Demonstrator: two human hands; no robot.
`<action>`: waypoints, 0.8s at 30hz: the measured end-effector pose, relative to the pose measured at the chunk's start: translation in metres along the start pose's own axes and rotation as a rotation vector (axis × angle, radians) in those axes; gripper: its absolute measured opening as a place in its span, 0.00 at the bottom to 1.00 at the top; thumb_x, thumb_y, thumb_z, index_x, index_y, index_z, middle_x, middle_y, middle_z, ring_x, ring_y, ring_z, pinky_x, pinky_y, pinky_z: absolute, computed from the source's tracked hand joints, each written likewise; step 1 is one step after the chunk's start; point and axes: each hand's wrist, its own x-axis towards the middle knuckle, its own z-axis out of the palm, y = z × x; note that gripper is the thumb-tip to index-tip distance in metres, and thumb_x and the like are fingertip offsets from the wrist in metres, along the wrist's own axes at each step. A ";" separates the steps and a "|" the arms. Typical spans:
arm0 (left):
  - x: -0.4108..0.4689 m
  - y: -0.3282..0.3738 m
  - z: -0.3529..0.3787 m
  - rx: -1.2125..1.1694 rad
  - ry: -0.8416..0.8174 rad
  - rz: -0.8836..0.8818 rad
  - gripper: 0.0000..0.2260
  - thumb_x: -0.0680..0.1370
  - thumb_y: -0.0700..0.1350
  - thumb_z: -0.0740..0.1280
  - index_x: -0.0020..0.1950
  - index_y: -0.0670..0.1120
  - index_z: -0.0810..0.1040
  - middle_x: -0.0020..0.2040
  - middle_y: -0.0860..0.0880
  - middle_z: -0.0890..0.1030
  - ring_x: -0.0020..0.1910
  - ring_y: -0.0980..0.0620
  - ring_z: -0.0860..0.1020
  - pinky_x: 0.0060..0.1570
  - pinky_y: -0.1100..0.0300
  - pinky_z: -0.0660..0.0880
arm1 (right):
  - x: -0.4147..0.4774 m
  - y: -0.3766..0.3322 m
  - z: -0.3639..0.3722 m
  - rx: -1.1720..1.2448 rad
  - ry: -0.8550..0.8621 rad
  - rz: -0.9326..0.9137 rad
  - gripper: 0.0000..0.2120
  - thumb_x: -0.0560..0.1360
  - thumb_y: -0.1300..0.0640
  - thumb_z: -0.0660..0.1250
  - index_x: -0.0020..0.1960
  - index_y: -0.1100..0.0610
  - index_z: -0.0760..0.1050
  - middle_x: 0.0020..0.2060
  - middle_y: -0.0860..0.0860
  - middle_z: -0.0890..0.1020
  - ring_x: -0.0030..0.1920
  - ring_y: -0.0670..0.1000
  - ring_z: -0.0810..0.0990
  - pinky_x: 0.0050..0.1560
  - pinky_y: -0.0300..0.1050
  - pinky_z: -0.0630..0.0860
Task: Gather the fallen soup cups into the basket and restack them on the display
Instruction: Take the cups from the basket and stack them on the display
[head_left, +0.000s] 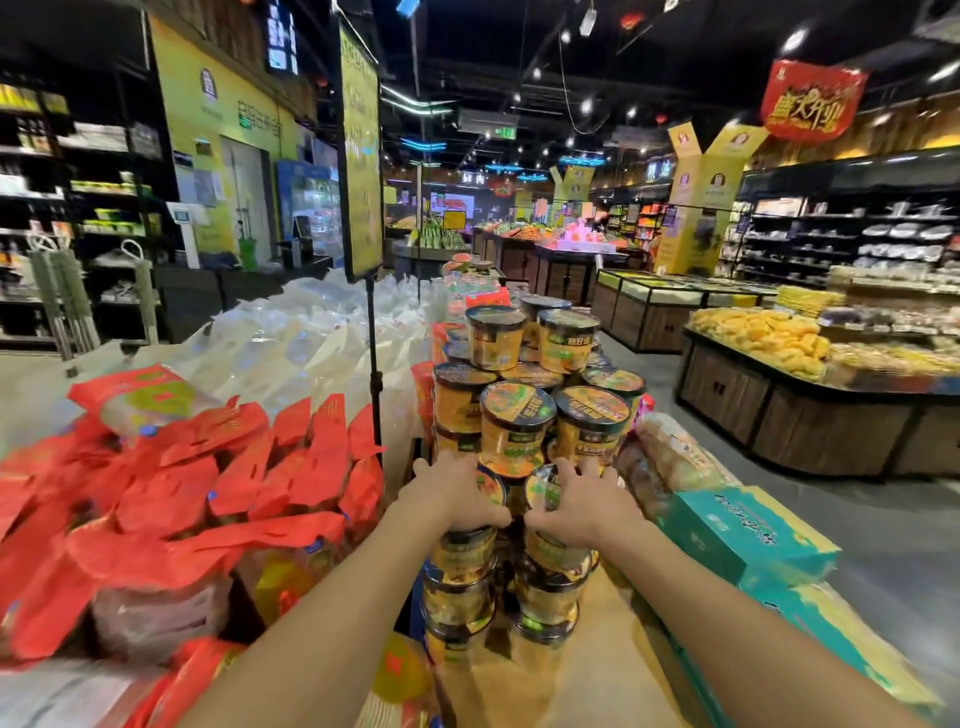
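1. Now gripping, with the left hand (451, 493), the top soup cup (465, 546) of the near left column, fingers curled over its lid.
2. Likewise gripping, with the right hand (576, 501), the neighbouring cup (551, 552) atop the right column, fingers bent round its rim.
3. Set upright at the front of the display stack (514, 415), just before taller tiers of yellow cups.
4. Flanked by red packets (234, 483) on the left, teal boxes (748, 530) on the right, sign pole (373, 364) behind the packets.

Loc is a supermarket sales floor. Indicators: stacked soup cups (511, 410), wooden produce bins (722, 387) w/ fruit, stocked wall shelves (904, 231), red promo banner (810, 101) overhead.
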 end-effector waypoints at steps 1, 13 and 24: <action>0.003 0.000 0.001 -0.002 -0.001 -0.001 0.47 0.71 0.68 0.71 0.83 0.52 0.56 0.79 0.45 0.58 0.76 0.34 0.57 0.70 0.36 0.67 | 0.003 0.000 0.002 -0.002 -0.005 0.000 0.47 0.72 0.29 0.61 0.83 0.51 0.51 0.79 0.59 0.58 0.78 0.67 0.56 0.71 0.64 0.70; 0.033 -0.006 0.026 0.007 -0.039 -0.050 0.50 0.70 0.70 0.69 0.84 0.52 0.52 0.82 0.47 0.55 0.78 0.35 0.54 0.71 0.35 0.66 | 0.025 0.007 0.020 -0.018 -0.022 -0.023 0.52 0.70 0.25 0.61 0.84 0.52 0.48 0.80 0.59 0.58 0.78 0.66 0.57 0.70 0.66 0.70; 0.030 -0.001 0.015 0.084 -0.044 -0.045 0.48 0.71 0.73 0.67 0.83 0.52 0.54 0.82 0.46 0.56 0.78 0.36 0.56 0.71 0.35 0.65 | 0.028 0.006 0.015 -0.021 -0.005 -0.029 0.52 0.72 0.19 0.54 0.84 0.51 0.48 0.81 0.57 0.57 0.79 0.64 0.56 0.72 0.65 0.68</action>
